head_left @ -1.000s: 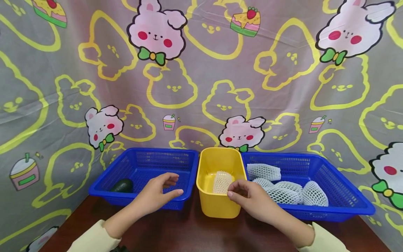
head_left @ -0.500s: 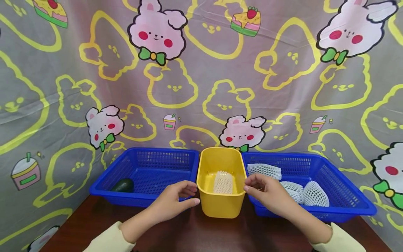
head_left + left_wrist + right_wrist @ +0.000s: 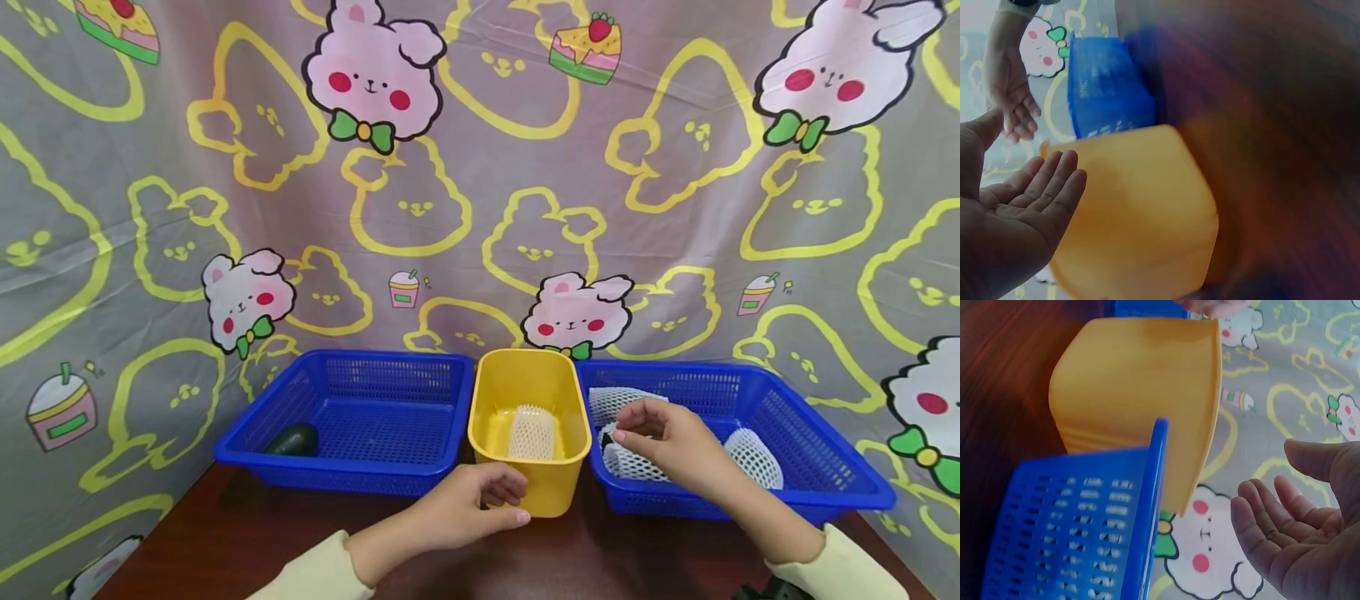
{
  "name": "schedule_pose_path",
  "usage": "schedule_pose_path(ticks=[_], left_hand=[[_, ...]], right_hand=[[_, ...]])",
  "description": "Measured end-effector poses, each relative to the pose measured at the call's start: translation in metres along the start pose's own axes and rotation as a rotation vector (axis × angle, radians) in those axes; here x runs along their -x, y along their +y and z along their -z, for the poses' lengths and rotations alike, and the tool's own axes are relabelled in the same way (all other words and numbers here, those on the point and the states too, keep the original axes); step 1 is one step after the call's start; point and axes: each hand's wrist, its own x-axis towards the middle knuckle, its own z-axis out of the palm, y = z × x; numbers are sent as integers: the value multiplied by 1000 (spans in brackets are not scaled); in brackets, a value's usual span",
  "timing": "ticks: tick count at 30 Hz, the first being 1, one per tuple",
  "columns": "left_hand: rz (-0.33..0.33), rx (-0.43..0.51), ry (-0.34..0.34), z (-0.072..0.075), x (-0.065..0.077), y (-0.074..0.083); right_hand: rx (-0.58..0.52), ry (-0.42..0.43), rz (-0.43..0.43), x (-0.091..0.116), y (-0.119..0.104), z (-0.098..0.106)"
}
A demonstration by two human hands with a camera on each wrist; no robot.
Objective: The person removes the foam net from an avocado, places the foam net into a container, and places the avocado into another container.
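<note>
At three o'clock of the yellow bin (image 3: 557, 489), the right grip (image 3: 675, 442) is held wide over the right-hand blue basket (image 3: 806, 446), thumb and fingers loosely curved apart, with nothing seen held in the right wrist view. Around it, in the head view, white foam-net sleeves are spread: the front sleeve (image 3: 630, 464) at eight o'clock, partly covered by the grip and with a dark patch at its left end; the back sleeve (image 3: 618, 400) at ten; the right sleeve (image 3: 753, 458) between three and four. The step in hand is judged to be a reach at these sleeves. The front sleeve would be best approached from above, thumb and fingers set on opposite sides of its bulge, so that whatever may be inside is held through the mesh; foam pinched alone would probably stretch or slip. Light pressure should be enough, and the basket's rim should be cleared before any sideways carry. The left grip (image 3: 465, 508), also wide and holding nothing, is placed at seven o'clock of the bin; whether its front wall is touched cannot be told. From there, a sleeve end could be steadied. Inside the bin, a cream foam-net sleeve (image 3: 532, 433) is seen. At nine o'clock, a dark green oval fruit (image 3: 295, 440) is held by the left-hand blue basket (image 3: 382, 429).
</note>
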Motion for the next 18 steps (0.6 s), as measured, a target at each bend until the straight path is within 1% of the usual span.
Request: schedule_pose_path(ticks=[3, 7, 10, 15, 18], left_hand=[[-13, 32, -32, -12, -5, -2], [0, 92, -51, -28, -12, -6], [7, 133, -36, -40, -19, -9], [-5, 173, 8, -57, -28, -15], [11, 208, 43, -66, -35, -16]], right_hand=[[14, -3, 1, -2, 5, 3], [41, 4, -2, -4, 13, 7], [60, 7, -8, -7, 21, 10], [82, 13, -32, -10, 35, 15], [93, -3, -41, -11, 45, 20]])
